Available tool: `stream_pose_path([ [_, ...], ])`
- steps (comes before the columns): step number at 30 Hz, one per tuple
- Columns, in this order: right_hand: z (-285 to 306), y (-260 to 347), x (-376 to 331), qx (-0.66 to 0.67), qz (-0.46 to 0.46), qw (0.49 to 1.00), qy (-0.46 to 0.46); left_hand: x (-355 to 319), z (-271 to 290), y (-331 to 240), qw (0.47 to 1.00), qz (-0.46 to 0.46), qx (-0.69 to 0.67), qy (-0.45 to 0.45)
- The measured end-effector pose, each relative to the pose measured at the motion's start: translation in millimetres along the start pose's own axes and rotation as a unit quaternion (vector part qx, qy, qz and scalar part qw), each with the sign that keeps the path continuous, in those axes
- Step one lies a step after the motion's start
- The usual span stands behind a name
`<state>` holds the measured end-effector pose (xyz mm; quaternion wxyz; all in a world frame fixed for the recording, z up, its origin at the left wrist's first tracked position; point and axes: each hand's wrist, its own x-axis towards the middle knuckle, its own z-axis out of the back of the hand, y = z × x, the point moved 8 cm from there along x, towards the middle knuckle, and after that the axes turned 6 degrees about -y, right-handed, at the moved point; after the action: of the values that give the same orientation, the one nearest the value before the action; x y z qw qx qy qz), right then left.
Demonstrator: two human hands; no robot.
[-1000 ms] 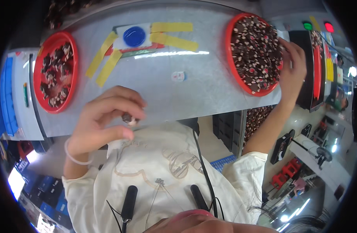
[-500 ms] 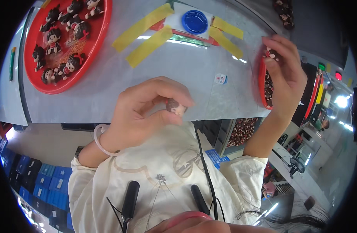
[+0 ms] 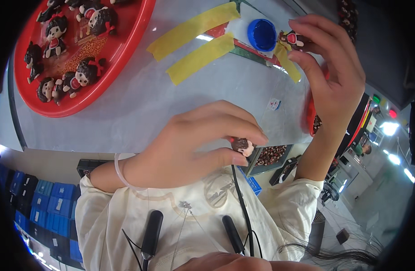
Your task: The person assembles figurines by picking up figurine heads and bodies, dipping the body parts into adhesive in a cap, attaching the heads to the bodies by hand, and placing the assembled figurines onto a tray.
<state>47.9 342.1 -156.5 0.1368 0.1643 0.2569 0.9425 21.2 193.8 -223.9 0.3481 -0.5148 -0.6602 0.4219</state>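
Between the thumb and fingers of my left hand (image 3: 198, 142) is a small doll head (image 3: 243, 146) with brown hair and a pale face. My right hand (image 3: 334, 63) pinches a small dark brown doll body (image 3: 294, 40) with a red front. That body is held just right of a round blue cap (image 3: 261, 35), whose inside looks dark blue. A white piece under the cap is fixed to the table with strips of yellow tape (image 3: 194, 31). The two doll parts are well apart from each other.
A red round tray (image 3: 65, 109) with several finished-looking dolls stands at the left. Partly behind my right forearm is a red container (image 3: 310, 115) of small brown parts. Below the table edge, a crate holds many brown-and-red pieces (image 3: 270, 155). Blue boxes (image 3: 58, 205) are stacked at lower left.
My right hand has left the red container and moved left with a doll body to the blue cap. My left hand, still holding the head, appears farther right. The view has shifted.
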Motion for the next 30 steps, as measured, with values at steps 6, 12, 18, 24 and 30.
stream_pose_path([
  [6,-12,12,9,-0.142,0.021,0.99,0.012,0,-2,4,1.0,0.008,0.0,0.013],
  [12,-22,22,14,-0.202,0.13,0.97,0.023,-2,-4,5,0.999,0.022,-0.022,0.021],
  [18,-25,24,10,-0.172,0.092,0.98,0.043,-3,-5,6,0.999,0.009,-0.024,0.022],
  [24,-24,25,18,-0.18,0.109,0.977,0.02,-3,-7,5,0.999,0.009,-0.015,0.034],
  [30,-22,17,10,-0.151,0.075,0.984,0.059,-4,-8,6,1.0,0.009,0.001,0.03],
])
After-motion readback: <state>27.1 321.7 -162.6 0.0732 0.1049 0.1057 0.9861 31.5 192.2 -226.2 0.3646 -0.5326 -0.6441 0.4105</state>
